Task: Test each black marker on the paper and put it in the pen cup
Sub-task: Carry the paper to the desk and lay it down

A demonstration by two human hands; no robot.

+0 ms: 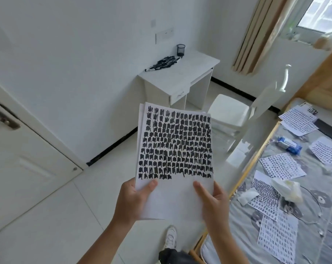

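I hold a small stack of white paper point(172, 193) in front of me, its top sheet filled with rows of black marker scribbles, the lowest part blank. My left hand point(132, 199) grips the stack's lower left corner, thumb on top. My right hand point(211, 201) grips the lower right edge. Far ahead, a pile of black markers point(162, 63) lies on a small white desk point(184, 73) by the wall. A black mesh pen cup point(180, 50) stands upright at the desk's back edge, just beyond the pile.
A white chair point(230, 111) stands right of the desk. A wooden-framed bed point(260, 155) on the right carries several scribbled sheets point(281, 165), a blue packet point(290, 145) and tissues. A white door point(24, 161) is on the left; pale tiled floor lies between me and the desk.
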